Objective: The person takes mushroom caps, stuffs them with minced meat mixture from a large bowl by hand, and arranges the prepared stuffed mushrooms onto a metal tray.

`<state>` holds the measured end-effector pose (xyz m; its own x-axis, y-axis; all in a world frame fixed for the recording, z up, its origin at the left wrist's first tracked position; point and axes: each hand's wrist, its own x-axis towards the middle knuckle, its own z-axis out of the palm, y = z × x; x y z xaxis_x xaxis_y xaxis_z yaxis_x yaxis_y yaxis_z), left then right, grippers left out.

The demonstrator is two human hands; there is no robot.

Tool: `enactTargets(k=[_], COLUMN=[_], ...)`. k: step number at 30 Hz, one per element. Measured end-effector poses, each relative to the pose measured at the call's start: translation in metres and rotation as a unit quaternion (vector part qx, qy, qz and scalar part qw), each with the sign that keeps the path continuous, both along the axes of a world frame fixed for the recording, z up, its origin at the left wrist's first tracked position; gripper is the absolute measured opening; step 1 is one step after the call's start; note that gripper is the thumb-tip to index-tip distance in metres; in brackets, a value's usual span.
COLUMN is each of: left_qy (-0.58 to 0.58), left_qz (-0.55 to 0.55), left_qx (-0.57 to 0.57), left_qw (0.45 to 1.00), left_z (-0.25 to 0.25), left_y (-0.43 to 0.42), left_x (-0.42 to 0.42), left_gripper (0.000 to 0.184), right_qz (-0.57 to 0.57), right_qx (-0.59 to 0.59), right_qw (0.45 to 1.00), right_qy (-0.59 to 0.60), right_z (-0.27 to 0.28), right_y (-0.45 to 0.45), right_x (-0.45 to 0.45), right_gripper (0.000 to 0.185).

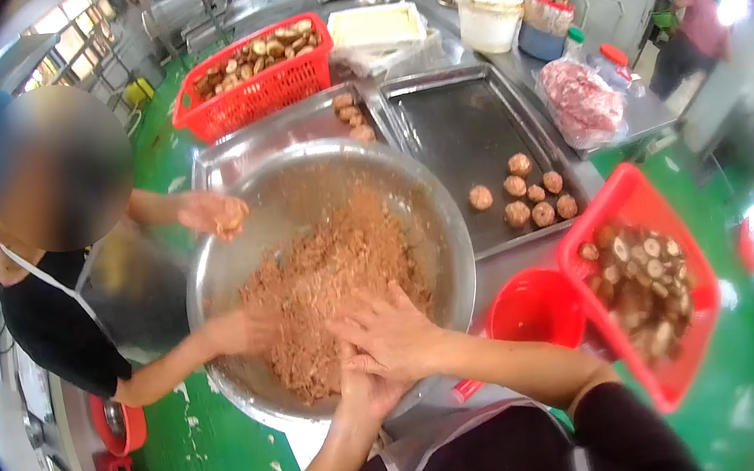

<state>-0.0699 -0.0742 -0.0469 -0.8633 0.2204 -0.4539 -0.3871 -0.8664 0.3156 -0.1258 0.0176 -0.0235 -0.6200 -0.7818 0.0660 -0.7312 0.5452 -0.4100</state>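
A large steel bowl [447, 226] holds ground meat mixture [343, 268]. Over its near side my two hands are pressed together. My right hand [390, 334] lies on top, its fingers stretched out and pointing up and left. Beneath it is my left hand [368, 387], with most of its fingers covered; anything between the palms is hidden. A co-worker stands at the left, one hand [251, 330] blurred over the meat and the other [214, 214] holding a small lump above the rim. Several meatballs [514, 186] sit on a dark tray [452, 121] beyond the bowl.
Behind the bowl stands a red basket [250, 100] of mushrooms, near a second tray [233, 154] with meatballs. At right are a red basket [694, 289] of mushrooms and a red bucket [534, 305]. Bagged meat [580, 99] and a white tub [489, 19] stand farther back.
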Motion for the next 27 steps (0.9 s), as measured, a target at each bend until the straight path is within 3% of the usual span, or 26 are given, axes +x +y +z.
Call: enactTargets(k=[3,10,13,16,20,23,27], left_qy=[-0.029,0.079,0.057,0.002,0.004,0.012,0.105], left_qz=[0.031,-0.063,-0.034,0.016,0.056,0.044,0.028], left_qx=[0.143,0.004,0.021,0.038,-0.001,-0.005,-0.064], left_qw=[0.989,0.995,0.998,0.999,0.998,0.999,0.992], left_z=[-0.005,0.005,-0.004,-0.006,0.005,0.016,0.003], left_y=[-0.008,-0.014,-0.022,-0.022,-0.009,-0.005,-0.008], left_x=[0.006,0.011,0.015,0.019,0.026,0.036,0.042], left_gripper=[0.054,0.062,0.056,0.053,0.052,0.052,0.051], right_qz=[0.023,0.051,0.066,-0.005,-0.036,-0.020,-0.096], right_qx=[0.001,0.075,-0.099,-0.223,-0.078,-0.039,-0.036], right_qw=[0.999,0.992,0.983,0.963,0.995,0.992,0.993], right_qy=[0.032,-0.088,-0.138,-0.153,0.047,0.120,0.060], right_z=[0.006,0.001,-0.028,-0.026,0.000,0.020,0.015], right_y=[-0.004,-0.001,0.011,0.014,-0.005,-0.020,-0.024], right_x=[0.002,-0.039,-0.034,-0.004,0.032,0.041,0.030], right_gripper=[0.056,0.055,0.054,0.052,0.051,0.050,0.045])
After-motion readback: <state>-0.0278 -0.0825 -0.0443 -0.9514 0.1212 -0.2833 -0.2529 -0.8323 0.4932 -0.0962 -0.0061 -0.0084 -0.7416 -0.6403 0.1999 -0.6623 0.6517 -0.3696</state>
